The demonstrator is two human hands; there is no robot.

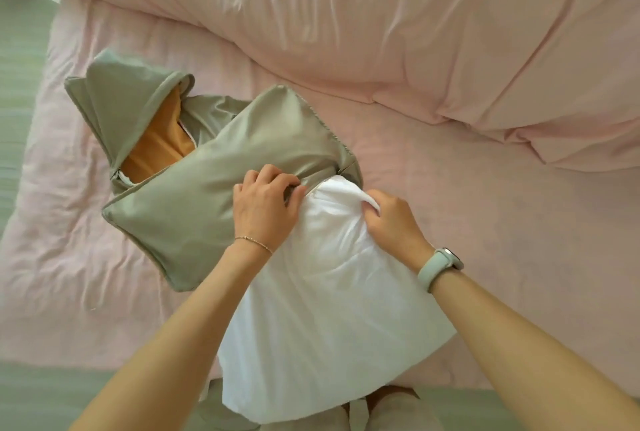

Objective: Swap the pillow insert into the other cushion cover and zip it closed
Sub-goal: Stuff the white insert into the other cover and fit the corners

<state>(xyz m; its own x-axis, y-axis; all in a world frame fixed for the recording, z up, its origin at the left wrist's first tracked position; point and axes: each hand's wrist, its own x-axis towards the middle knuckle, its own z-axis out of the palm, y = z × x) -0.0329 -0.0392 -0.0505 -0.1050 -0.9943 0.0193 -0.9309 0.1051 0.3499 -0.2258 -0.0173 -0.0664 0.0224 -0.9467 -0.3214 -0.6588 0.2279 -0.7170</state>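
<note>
White pillow insert (332, 309) pinched under right hand (391, 226).

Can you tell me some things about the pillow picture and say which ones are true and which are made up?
1. The white pillow insert is all the way inside the grey-green cushion cover. False: only its far end is at the cover's opening; most of it is outside.
2. The left hand grips the cover's edge at the opening. True.
3. The right hand lies flat on the pink sheet. False: it pinches a fold of the insert.
4. A second cover with an orange lining lies behind the first. True.
5. The watch is on the left wrist. False: it is on the right wrist; the left wears a thin bracelet.
</note>
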